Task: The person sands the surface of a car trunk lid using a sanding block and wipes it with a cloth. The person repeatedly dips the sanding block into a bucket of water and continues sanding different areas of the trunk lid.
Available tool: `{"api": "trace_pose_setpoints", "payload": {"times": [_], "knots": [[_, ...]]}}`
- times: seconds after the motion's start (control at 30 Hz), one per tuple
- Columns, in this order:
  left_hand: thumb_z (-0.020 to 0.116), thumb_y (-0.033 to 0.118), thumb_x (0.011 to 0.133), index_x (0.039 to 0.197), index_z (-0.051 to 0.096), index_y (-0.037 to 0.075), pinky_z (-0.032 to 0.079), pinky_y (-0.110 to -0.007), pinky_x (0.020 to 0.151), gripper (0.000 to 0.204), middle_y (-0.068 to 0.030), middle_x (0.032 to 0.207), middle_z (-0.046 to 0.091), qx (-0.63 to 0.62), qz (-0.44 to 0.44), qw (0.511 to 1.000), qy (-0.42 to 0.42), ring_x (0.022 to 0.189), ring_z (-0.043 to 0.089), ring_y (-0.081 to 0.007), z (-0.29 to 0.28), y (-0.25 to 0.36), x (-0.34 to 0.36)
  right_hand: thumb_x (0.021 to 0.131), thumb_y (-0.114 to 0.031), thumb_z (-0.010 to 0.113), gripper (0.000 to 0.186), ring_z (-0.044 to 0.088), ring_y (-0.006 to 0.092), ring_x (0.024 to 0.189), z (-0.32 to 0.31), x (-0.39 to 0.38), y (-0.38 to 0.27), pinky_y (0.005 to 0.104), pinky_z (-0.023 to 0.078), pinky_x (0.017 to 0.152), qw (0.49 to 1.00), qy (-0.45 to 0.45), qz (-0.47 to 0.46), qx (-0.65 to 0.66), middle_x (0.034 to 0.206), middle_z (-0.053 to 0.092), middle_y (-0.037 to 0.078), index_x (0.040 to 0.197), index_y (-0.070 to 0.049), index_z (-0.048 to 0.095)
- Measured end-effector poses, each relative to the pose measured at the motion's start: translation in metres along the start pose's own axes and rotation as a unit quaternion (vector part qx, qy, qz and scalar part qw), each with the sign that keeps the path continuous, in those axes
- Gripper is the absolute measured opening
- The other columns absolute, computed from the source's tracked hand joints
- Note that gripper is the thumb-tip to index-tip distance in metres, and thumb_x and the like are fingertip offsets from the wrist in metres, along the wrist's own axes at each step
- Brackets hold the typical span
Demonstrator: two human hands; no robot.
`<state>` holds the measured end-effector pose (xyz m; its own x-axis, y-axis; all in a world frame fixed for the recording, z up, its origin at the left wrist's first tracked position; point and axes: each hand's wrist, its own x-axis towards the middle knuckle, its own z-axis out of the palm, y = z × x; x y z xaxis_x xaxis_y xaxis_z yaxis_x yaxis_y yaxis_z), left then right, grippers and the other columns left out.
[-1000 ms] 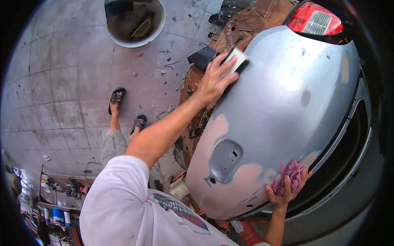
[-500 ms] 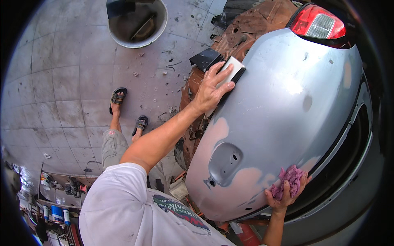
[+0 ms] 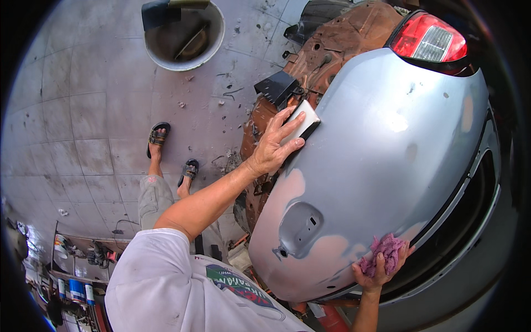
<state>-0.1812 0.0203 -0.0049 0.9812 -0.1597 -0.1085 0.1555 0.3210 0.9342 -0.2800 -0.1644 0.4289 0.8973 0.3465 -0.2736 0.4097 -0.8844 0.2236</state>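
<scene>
My left hand (image 3: 275, 145) reaches across to the left edge of a silver-grey car tailgate (image 3: 365, 160). Its fingers grip a white sanding block (image 3: 301, 120) with a black underside, pressed along that edge. At the near right, my right hand (image 3: 381, 271) holds a crumpled pink cloth (image 3: 385, 253) against the panel beside the dark window opening (image 3: 442, 243). Pinkish filler patches (image 3: 326, 257) cover the near part of the panel, around a recessed pocket (image 3: 301, 228) with small holes.
A red and clear tail light (image 3: 431, 39) sits at the panel's far end. Rusty brown bodywork (image 3: 343, 27) lies to its left. On the tiled floor (image 3: 83, 127) stands a round bucket (image 3: 213, 47) with dark contents. A low shelf (image 3: 83, 274) holding cans and tools is at lower left.
My left hand has slid the sanding block nearer along the panel's left edge. My right hand stays by the window opening with the cloth. The view has shifted slightly.
</scene>
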Motion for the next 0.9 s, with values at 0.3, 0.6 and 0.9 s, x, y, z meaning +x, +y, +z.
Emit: {"api": "trace_pose_setpoints", "payload": {"times": [0.3,0.6,0.9], "knots": [[0.06,0.06,0.106,0.158,0.059,0.024,0.031,-0.051,0.128,0.064,-0.015,0.171,0.043,0.087,0.199,0.973,-0.074,0.158,0.035,-0.0391,-0.006,0.021,0.249,0.085,-0.062,0.083,0.072,0.039,0.0589,0.15,0.006,0.001,0.006,0.0887,0.02,0.118,1.0,0.0,0.01,-0.004,0.164,0.037,0.021,0.146,-0.032,0.059],[0.071,0.057,0.099,0.154,0.065,0.027,0.031,-0.052,0.129,0.062,-0.0205,0.169,0.043,0.054,0.148,0.982,-0.101,0.158,0.036,-0.039,-0.013,0.02,0.232,0.081,-0.063,0.087,0.071,0.039,0.0553,0.151,0.0,0.006,0.001,0.0881,0.02,0.119,1.0,-0.005,0.015,-0.013,0.163,0.038,0.019,0.139,-0.032,0.063],[0.07,0.041,0.104,0.162,0.054,0.015,0.027,-0.049,0.131,0.065,-0.0203,0.172,0.039,0.01,0.045,0.998,-0.048,0.16,0.035,-0.0376,-0.011,-0.005,0.047,0.084,-0.061,0.085,0.069,0.04,0.0553,0.15,-0.001,0.001,-0.004,0.0877,0.019,0.119,1.0,-0.012,0.027,-0.009,0.165,0.037,0.019,0.141,-0.031,0.061]]}}
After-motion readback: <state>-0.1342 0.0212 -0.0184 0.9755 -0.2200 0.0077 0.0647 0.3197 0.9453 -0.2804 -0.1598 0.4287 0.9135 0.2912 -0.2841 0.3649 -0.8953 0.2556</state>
